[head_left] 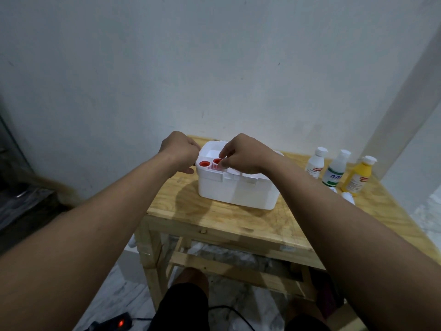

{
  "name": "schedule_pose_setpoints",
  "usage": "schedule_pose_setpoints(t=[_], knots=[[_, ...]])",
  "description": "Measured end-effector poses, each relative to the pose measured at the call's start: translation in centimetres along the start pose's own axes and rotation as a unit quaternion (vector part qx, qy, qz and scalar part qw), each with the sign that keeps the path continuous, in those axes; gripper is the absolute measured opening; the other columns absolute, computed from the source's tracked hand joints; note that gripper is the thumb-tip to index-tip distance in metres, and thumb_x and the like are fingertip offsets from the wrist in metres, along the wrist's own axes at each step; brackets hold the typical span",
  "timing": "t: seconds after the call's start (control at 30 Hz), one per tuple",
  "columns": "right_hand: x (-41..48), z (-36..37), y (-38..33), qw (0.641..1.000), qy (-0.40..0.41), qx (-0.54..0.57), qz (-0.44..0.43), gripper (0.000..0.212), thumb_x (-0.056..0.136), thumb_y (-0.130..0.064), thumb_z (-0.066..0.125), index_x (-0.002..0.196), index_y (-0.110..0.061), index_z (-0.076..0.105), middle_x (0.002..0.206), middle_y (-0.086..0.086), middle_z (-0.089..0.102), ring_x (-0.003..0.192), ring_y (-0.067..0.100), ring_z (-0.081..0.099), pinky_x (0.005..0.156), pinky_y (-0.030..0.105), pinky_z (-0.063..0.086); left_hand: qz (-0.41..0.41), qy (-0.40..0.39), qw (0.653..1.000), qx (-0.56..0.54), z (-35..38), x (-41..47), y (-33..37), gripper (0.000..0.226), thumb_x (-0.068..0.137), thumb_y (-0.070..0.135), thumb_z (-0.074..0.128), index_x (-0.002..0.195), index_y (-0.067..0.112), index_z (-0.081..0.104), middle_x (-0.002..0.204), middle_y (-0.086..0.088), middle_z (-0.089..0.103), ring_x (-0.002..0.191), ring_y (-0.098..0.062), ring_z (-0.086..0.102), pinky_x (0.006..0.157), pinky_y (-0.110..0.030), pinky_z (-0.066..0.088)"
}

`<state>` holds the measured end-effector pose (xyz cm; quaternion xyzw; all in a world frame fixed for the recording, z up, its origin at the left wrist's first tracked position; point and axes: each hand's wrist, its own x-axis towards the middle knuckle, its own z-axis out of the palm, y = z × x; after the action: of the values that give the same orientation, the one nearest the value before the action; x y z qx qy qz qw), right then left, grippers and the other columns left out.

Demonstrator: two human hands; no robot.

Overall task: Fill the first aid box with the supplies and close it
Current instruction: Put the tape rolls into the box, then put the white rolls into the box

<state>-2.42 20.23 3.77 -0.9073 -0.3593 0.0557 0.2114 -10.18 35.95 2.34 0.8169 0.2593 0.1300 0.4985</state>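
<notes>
white plastic box (236,192): two round red-capped bottles (204,164) inside; right hand (243,154) grip pinches one, left hand (181,149) grip curled on rim

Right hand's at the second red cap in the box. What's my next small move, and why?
Probably release that red-capped container and send the right hand to the white bottle: it, a clear bottle and a yellow bottle stand outside the first aid box, which the left hand grips.
</notes>
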Motion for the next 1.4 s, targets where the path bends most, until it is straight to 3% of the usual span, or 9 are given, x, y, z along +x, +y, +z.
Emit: schedule_pose_setpoints(t=[0.13,0.27,0.4,0.63,0.77,0.9,0.97,1.2,1.4], knots=[[0.0,0.3,0.1,1.0,0.008,-0.01,0.0,0.034,0.088,-0.029,0.073,0.118,-0.012,0.075,0.116,0.007,0.072,0.099,0.021,0.064,0.079,0.028,0.048,0.001,-0.002,1.0,-0.008,0.0,-0.3,0.0,0.021,0.09,-0.004,0.059,0.086,0.01,0.074,0.102,-0.013,0.072,0.091,-0.032,0.072,0.074,-0.043,0.064],[-0.3,0.2,0.2,1.0,0.009,-0.015,0.001,0.036,0.088,-0.034,0.074,0.118,-0.015,0.074,0.114,0.005,0.071,0.097,0.019,0.061,0.076,0.027,0.043,0.001,-0.002,1.0,-0.006,-0.1,-0.2,-0.3,0.02,0.092,-0.002,0.06,0.102,0.007,0.075,0.103,-0.013,0.073,0.091,-0.028,0.072,0.073,-0.042,0.064],[-0.6,0.2,0.5,1.0,0.013,-0.007,0.007,0.043,0.088,-0.04,0.073,0.124,-0.017,0.07,0.12,0.003,0.069,0.11,0.021,0.062,0.084,0.029,0.046,0.003,-0.006,1.0,-0.009,-0.1,-0.3,-0.3,0.018,0.09,-0.001,0.061,0.101,0.007,0.074,0.101,-0.013,0.074,0.089,-0.028,0.073,0.07,-0.04,0.063],[-1.8,-0.8,1.2,0.999,0.047,-0.018,0.006,0.037,0.093,-0.029,0.065,0.128,-0.017,0.067,0.123,0.003,0.066,0.115,0.021,0.059,0.089,0.029,0.046,0.02,0.02,0.998,0.053,0.2,-0.3,0.1,0.024,0.091,0.003,0.056,0.101,0.01,0.077,0.107,-0.009,0.071,0.095,-0.03,0.069,0.07,-0.036,0.062],[-2.8,-1.8,2.2,0.997,0.071,-0.012,0.02,0.035,0.093,-0.024,0.058,0.127,-0.017,0.066,0.117,0.001,0.067,0.112,0.022,0.06,0.082,0.028,0.043,0.073,0.065,0.986,0.132,1.4,-1.1,1.3,0.025,0.093,0.015,0.053,0.095,0.013,0.077,0.094,-0.002,0.068,0.086,-0.021,0.063,0.068,-0.026,0.045],[-4.5,-3.2,4.0,0.994,0.098,-0.015,0.039,0.033,0.095,-0.023,0.056,0.125,-0.016,0.067,0.117,0.004,0.069,0.11,0.022,0.061,0.083,0.028,0.044,0.104,0.129,0.956,0.241,3.8,-2.4,3.3,0.031,0.094,0.04,0.056,0.115,0.025,0.073,0.12,-0.009,0.067,0.125,-0.037,0.046,0.096,-0.042,0.04],[-5.7,-4.1,5.4,0.992,0.114,-0.02,0.054,0.033,0.095,-0.021,0.054,0.125,-0.016,0.067,0.12,0.005,0.068,0.109,0.022,0.062,0.082,0.028,0.045,0.146,0.134,0.943,0.269,5.5,-3.3,4.6,0.036,0.096,0.043,0.054,0.124,0.025,0.068,0.128,-0.01,0.063,0.13,-0.039,0.038,0.101,-0.046,0.035],[-9.7,-6.4,10.5,0.981,0.146,-0.032,0.124,0.036,0.093,-0.015,0.053,0.126,-0.016,0.068,0.126,0.006,0.067,0.115,0.023,0.061,0.086,0.027,0.045,0.36,0.092,0.908,0.194,12.3,-7.0,8.5,0.033,0.096,0.036,0.056,0.121,0.019,0.07,0.115,-0.005,0.072,0.114,-0.03,0.059,0.092,-0.04,0.05],[-12.8,-6.5,15.2,0.967,0.148,-0.051,0.199,0.036,0.09,-0.013,0.053,0.122,-0.016,0.069,0.126,0.005,0.068,0.115,0.023,0.062,0.091,0.033,0.051,0.334,-0.009,0.924,0.186,19.1,-8.8,9.5,0.02,0.093,0.029,0.06,0.103,0.018,0.074,0.098,-0.004,0.074,0.094,-0.026,0.069,0.079,-0.036,0.056]])
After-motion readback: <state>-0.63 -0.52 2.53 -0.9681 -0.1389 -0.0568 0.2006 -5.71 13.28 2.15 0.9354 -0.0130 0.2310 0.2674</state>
